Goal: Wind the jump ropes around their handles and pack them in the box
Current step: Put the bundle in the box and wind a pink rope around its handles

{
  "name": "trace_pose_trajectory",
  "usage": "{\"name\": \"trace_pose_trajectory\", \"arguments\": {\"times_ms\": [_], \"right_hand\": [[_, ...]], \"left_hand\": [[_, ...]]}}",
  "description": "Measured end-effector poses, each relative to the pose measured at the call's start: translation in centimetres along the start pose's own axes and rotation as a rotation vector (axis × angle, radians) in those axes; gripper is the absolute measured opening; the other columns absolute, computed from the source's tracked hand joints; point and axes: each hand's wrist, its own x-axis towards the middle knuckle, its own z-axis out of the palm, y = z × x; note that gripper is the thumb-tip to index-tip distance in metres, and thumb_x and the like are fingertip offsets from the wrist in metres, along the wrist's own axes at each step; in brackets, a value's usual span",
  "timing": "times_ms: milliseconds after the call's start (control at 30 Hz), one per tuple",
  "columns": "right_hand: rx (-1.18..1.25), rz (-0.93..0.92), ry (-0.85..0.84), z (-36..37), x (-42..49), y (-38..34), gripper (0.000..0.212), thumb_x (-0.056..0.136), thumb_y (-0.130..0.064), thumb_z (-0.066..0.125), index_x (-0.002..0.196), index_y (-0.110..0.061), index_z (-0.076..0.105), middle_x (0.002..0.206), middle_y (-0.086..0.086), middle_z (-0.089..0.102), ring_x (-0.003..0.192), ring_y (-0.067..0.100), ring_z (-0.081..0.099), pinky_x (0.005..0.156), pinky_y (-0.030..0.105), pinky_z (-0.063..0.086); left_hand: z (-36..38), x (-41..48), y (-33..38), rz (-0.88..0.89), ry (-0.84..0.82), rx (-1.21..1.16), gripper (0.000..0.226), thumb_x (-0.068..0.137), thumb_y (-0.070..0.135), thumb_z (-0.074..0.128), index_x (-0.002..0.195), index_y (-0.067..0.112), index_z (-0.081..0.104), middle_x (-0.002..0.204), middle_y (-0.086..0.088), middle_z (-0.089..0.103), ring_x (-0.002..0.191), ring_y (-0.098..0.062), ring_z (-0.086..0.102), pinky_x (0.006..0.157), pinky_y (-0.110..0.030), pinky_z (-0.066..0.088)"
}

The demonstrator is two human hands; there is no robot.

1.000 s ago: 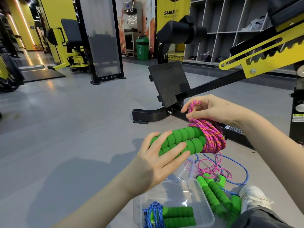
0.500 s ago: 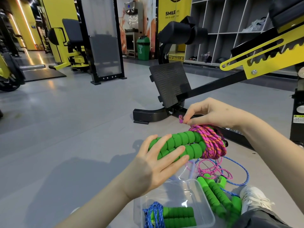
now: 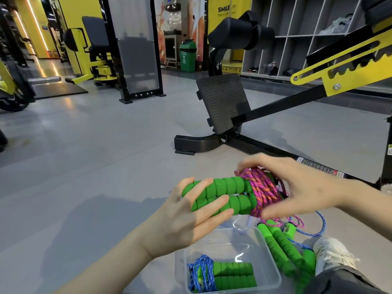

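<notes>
Left hand [image 3: 186, 219] gripping paired green handles [image 3: 224, 195] mid-air; right hand [image 3: 297, 189] curled over the pink rope [image 3: 263, 192] coil. Below, clear box [image 3: 273, 266] holding a blue-roped bundle [image 3: 222, 274].

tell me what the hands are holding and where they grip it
Both hold one jump rope. The left hand grips the bare ends of its two green handles; the right hand cups the pink cord wound around the other end.

We see a black footplate [image 3: 222, 102] on a yellow-armed bench [image 3: 339, 68], a green bin [image 3: 187, 58] beyond, grey cubbies [image 3: 297, 35], a white shoe [image 3: 333, 255].
</notes>
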Motion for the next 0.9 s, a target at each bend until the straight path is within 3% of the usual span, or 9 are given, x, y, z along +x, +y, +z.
{"name": "trace_pose_trajectory", "arguments": {"times_ms": [200, 400, 567, 733, 900], "right_hand": [[-0.349, -0.209, -0.069, 2.6, -1.0, 2.1, 0.098, 0.068, -0.064, 0.071, 0.140, -0.010, 0.032, 0.139, 0.006, 0.041, 0.127, 0.015, 0.043, 0.104, 0.028, 0.036], [-0.451, -0.323, 0.010, 6.8, -1.2, 5.0, 0.084, 0.078, -0.045, 0.066, 0.144, -0.012, 0.026, 0.139, 0.020, 0.040, 0.127, 0.031, 0.044, 0.097, 0.043, 0.043], [-0.471, -0.348, -0.010, 8.8, -1.3, 6.6, 0.080, 0.081, -0.048, 0.063, 0.143, -0.011, 0.029, 0.146, 0.023, 0.032, 0.135, 0.033, 0.035, 0.103, 0.046, 0.040], [-0.469, -0.356, -0.063, 9.5, -1.8, 7.4, 0.082, 0.085, -0.058, 0.054, 0.144, -0.008, 0.028, 0.151, 0.022, 0.024, 0.143, 0.031, 0.021, 0.115, 0.043, 0.024], [-0.530, -0.409, -0.018, 10.1, -2.0, 7.7, 0.068, 0.093, -0.048, 0.042, 0.141, -0.002, 0.030, 0.144, 0.017, 0.034, 0.136, 0.031, 0.032, 0.117, 0.036, 0.020]], "left_hand": [[0.6, -0.9, 0.5, 0.061, 0.011, -0.033, 0.029, 0.096, 0.010, 0.057, 0.124, 0.017, 0.060, 0.122, -0.003, 0.066, 0.116, -0.037, 0.054, 0.094, -0.049, 0.044], [1.8, -2.8, 0.7, 0.114, -0.045, -0.057, 0.031, 0.096, 0.010, 0.056, 0.125, 0.018, 0.059, 0.119, -0.004, 0.067, 0.116, -0.039, 0.053, 0.092, -0.050, 0.044], [2.8, -4.2, 1.7, 0.117, -0.112, -0.105, 0.032, 0.098, 0.005, 0.047, 0.124, 0.013, 0.061, 0.120, -0.006, 0.066, 0.112, -0.041, 0.056, 0.089, -0.052, 0.044], [3.3, -4.6, 2.2, 0.121, -0.124, -0.153, 0.031, 0.098, 0.007, 0.047, 0.122, 0.013, 0.066, 0.121, -0.005, 0.066, 0.113, -0.040, 0.053, 0.090, -0.051, 0.043], [3.7, -4.8, 2.6, 0.109, -0.122, -0.159, 0.029, 0.099, 0.007, 0.047, 0.126, 0.014, 0.058, 0.121, -0.004, 0.066, 0.109, -0.039, 0.060, 0.090, -0.051, 0.045]]}}
